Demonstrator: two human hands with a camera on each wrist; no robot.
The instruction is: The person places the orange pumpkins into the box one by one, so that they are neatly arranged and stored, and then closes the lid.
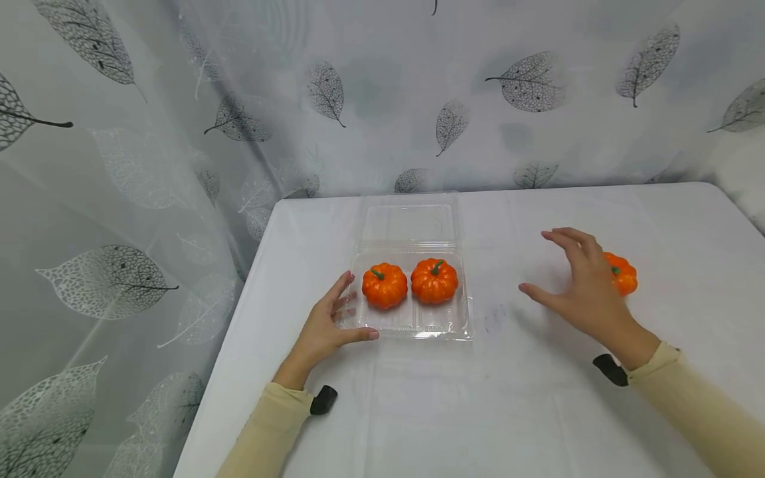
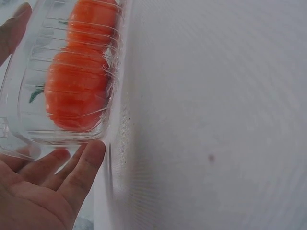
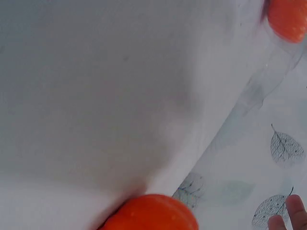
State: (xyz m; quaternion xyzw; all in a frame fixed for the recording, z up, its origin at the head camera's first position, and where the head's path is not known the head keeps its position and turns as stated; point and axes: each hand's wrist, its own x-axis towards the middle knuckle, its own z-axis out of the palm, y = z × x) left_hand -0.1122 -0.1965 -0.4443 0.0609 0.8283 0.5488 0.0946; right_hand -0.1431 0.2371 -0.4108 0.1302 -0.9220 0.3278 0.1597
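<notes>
A clear plastic clamshell box (image 1: pixel 442 325) lies on the table with its lid (image 1: pixel 409 222) folded back. Two small orange pumpkins sit side by side in its base, a left pumpkin (image 1: pixel 384 286) and a right pumpkin (image 1: pixel 434 281), both with green stems. My left hand (image 1: pixel 323 332) is at the box's left side, fingers spread along the wall and thumb at the front corner; in the left wrist view the fingertips (image 2: pixel 93 153) meet the plastic. My right hand (image 1: pixel 588 289) hovers with spread fingers and holds nothing. Beyond it, partly hidden, is a third pumpkin (image 1: pixel 624 273).
A white cloth covers the table (image 1: pixel 478 411). Behind it and along the left side hangs a grey curtain (image 1: pixel 382 99) with a leaf print. Each wrist carries a small black device, such as the left one (image 1: pixel 324 400).
</notes>
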